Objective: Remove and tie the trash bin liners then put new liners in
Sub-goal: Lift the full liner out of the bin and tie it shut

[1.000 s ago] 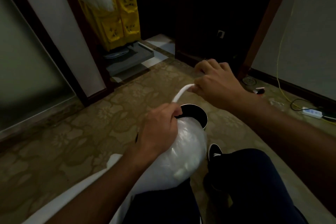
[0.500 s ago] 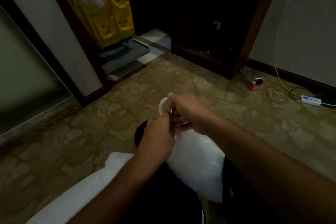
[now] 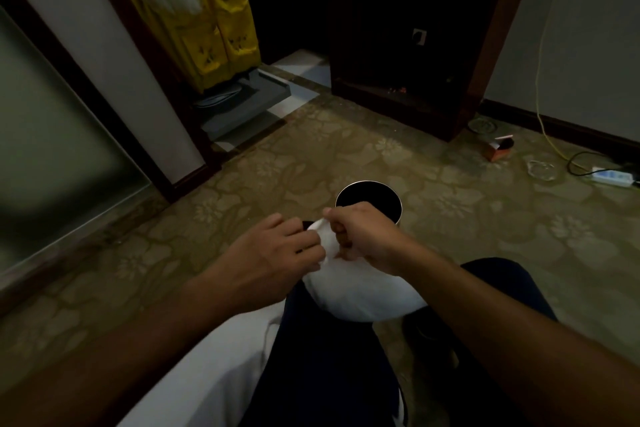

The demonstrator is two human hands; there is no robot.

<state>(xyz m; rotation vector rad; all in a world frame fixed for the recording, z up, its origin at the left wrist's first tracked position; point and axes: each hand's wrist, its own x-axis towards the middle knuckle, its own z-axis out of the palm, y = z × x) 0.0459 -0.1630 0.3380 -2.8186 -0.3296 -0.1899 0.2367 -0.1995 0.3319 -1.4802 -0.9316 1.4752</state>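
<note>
Left of the round dark trash bin with a pale rim point(image 3: 400, 206), the patterned carpet floor point(image 3: 242, 184) lies open as far as the frosted glass door point(image 3: 52, 135). On the near side of the bin, the left hand point(image 3: 273, 262) pinches the twisted neck of the filled white plastic liner bag point(image 3: 363, 291), which sits over the person's knees. The right hand point(image 3: 363, 236) curls round the same neck. The film looks light, soft and slippery, and would probably tear if yanked, so the bunched neck is the safest hold. Well right of the bin, a white power strip point(image 3: 611, 177) on the floor is something to step round.

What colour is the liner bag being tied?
White: the full plastic liner bag shows plainly in the head view.
</note>
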